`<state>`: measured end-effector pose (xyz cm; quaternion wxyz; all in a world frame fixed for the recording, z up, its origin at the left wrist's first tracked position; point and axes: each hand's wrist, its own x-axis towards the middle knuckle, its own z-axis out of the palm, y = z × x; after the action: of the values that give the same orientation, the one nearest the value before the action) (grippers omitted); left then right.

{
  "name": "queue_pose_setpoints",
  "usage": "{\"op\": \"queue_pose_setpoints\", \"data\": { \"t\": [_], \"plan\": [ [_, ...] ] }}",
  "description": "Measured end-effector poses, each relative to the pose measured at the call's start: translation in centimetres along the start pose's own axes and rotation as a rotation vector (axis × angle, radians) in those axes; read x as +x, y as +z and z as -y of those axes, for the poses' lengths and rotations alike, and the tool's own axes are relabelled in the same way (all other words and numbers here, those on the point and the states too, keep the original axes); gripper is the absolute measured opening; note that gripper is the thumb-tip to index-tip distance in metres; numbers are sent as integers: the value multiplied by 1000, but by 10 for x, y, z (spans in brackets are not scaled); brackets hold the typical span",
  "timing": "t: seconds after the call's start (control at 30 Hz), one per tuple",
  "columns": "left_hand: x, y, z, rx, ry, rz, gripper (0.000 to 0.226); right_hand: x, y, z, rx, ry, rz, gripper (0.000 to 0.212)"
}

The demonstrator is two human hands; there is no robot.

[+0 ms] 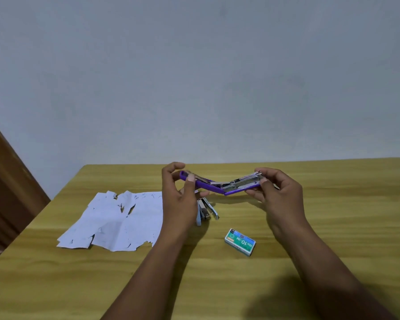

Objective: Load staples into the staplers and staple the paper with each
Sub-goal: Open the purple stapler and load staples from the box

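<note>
Wooden table (56,285): yellow-brown grain.
Green box of staples (240,242): flat on the table, between the two forearms.
Sheet of white paper (116,221): left of the box, creased, torn at the edges, flat on the table.
Pale blue stapler (208,211): on the table just right of the paper, partly hidden behind the left wrist.
Left hand (178,199): raised, thumb and curled fingers pinching one end of the purple stapler (219,184).
Right hand (280,197): fingers and thumb pinching the other end.
Purple stapler: held above the table, swung open nearly flat, metal channel facing up.
Pale wall (194,65) behind; brown wooden panel (5,181) far left.
</note>
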<state>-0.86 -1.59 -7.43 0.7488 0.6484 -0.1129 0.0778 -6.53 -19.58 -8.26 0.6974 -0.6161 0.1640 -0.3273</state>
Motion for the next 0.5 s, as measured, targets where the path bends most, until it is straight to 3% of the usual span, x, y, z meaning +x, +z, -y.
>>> {"op": "queue_pose_setpoints", "data": {
  "t": [0.17, 0.27, 0.3, 0.4, 0.5],
  "plan": [
    [-1, 0, 6, 158, 34, -10, 38, -3, 3, 7, 157, 58, -10, 21],
    [-2, -1, 12, 376, 125, 38, 15, -4, 4, 7, 171, 78, 7, 23],
    [0, -2, 14, 479, 160, 58, 15, -4, 4, 7, 175, 85, 6, 23],
    [4, -7, 19, 894, 360, 19, 43, -4, 5, 7, 175, 94, 4, 22],
    [3, -6, 13, 1012, 501, 49, 40, -6, 8, 5, 180, 101, 16, 21]
  ]
}}
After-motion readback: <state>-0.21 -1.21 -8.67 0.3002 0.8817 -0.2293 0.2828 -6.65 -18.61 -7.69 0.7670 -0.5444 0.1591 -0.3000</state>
